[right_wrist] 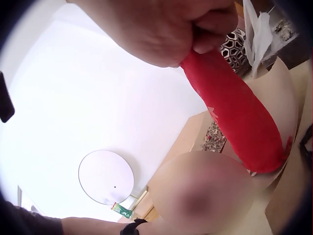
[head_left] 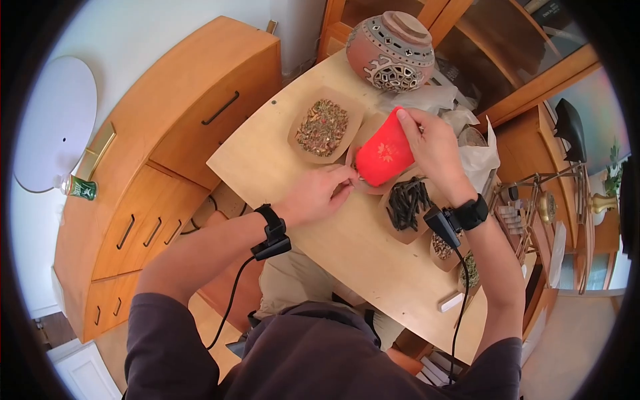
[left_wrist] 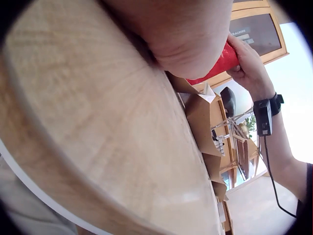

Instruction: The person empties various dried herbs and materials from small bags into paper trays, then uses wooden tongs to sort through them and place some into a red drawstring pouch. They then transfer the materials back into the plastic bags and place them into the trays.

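Observation:
A red cloth pouch (head_left: 385,152) with a pale leaf-like print hangs tilted over a paper tray (head_left: 369,189). My right hand (head_left: 433,148) grips its upper end, thumb on the near face. At the pouch's lower left corner, my left hand (head_left: 321,193) has thumb and fingertips drawn together, pinching close to the tray's edge. In the right wrist view the pouch (right_wrist: 237,115) slants down into the tray, and the left hand (right_wrist: 200,191) is blurred beside its lower end. The left wrist view hides the left fingertips behind the hand.
Left of the pouch stands a paper tray of dried herb mix (head_left: 322,127). Dark dried strips (head_left: 408,203) fill another tray to the right, with smaller herb trays beyond. A carved clay pot (head_left: 392,53) and crumpled plastic bags (head_left: 427,99) stand at the back. Wooden drawers (head_left: 193,127) flank the table.

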The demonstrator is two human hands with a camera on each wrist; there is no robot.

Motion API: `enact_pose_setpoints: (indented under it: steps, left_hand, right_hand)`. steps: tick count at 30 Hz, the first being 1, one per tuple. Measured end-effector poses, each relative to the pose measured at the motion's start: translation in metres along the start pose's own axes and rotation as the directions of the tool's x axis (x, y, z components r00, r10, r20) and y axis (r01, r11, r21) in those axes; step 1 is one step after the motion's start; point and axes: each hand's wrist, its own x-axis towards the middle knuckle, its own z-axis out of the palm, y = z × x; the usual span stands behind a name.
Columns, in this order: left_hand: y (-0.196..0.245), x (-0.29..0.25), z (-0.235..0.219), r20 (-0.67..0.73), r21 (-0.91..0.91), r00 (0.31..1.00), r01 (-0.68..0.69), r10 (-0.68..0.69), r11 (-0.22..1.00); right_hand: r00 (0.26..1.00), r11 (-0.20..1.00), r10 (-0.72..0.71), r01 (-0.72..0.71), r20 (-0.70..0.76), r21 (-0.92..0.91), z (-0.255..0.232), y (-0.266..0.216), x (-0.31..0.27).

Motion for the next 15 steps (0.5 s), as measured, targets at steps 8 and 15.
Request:
enact_pose_setpoints:
  steps: [8, 15]
  left_hand:
    - [-0.001, 0.001, 0.001, 0.010, 0.024, 1.000, -0.029, 0.029, 0.999]
    - [0.005, 0.001, -0.002, 0.079, 0.059, 0.996, 0.045, -0.050, 0.997]
  right_hand:
    - [0.990, 0.990, -0.137, 0.138, 0.019, -0.039, -0.004, 0.001, 0.004]
    - [0.986, 0.981, -0.165, 0.162, -0.021, -0.103, -0.004, -0.001, 0.006]
